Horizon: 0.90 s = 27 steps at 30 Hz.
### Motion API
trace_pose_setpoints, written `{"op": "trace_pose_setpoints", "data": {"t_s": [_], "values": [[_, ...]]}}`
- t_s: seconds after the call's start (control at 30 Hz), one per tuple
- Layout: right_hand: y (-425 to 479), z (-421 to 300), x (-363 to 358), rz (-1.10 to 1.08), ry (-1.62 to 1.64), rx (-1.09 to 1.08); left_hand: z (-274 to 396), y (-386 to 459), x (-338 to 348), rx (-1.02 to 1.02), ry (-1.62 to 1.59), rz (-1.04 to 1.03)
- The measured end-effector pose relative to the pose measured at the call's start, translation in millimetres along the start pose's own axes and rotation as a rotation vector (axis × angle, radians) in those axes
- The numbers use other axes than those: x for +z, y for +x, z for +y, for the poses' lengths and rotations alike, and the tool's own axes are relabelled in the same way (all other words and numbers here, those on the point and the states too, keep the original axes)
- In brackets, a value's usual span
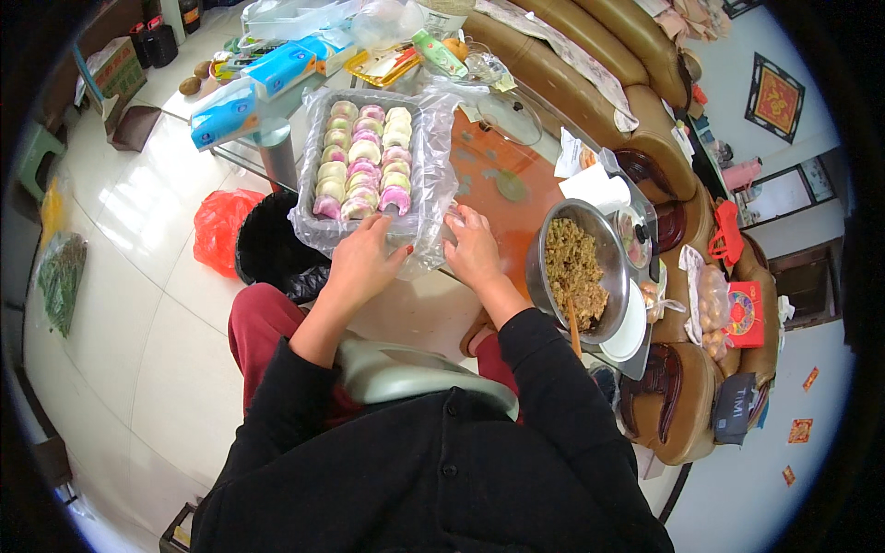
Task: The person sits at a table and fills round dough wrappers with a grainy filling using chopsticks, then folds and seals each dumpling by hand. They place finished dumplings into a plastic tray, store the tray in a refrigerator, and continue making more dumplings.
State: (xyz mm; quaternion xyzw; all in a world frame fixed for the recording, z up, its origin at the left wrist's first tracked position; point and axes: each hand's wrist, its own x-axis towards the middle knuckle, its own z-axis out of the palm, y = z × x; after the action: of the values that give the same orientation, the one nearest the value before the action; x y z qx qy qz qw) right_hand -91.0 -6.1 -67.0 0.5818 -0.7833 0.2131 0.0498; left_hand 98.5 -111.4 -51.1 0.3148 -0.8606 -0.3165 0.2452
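Observation:
A grey tray (423,124) lined with clear plastic film stands on the glass table, holding rows of pink, green and white dumplings (364,152). My left hand (362,257) is at the tray's near edge, its fingers over the film beside the lowest dumplings. By the near right corner, my right hand (473,242) touches the loose plastic film (442,200). Whether either hand grips the film or the tray's rim cannot be told. To the right, a steel bowl (620,290) holds minced filling (574,269) with a wooden-handled utensil (574,330) in it.
White plates (626,325) lie beside the bowl, near a glass lid (632,238) and a tissue roll (608,195). Blue tissue packs (280,69) and a cylindrical container (278,155) stand left of the tray. A black-lined bin (276,238) is below, beside a red plastic bag (225,231).

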Motion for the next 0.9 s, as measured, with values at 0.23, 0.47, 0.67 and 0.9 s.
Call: {"op": "trace_pose_setpoints", "data": {"t_s": [0.23,0.47,0.67,0.9], "values": [[2.1,2.0,-3.0,0.097,0.016,-0.093,20.1,-10.9,-0.2,-0.007,-0.089,0.002],[-14.7,-3.2,12.6,0.146,0.04,0.091,18.8,-25.8,3.2,0.029,-0.082,0.004],[-12.4,-6.5,7.5,0.164,0.008,0.071,26.7,-39.6,7.5,-0.025,-0.127,-0.086],[-11.3,-12.0,-26.4,0.322,0.212,0.325,33.3,-37.1,7.0,0.061,-0.179,0.023]]}}
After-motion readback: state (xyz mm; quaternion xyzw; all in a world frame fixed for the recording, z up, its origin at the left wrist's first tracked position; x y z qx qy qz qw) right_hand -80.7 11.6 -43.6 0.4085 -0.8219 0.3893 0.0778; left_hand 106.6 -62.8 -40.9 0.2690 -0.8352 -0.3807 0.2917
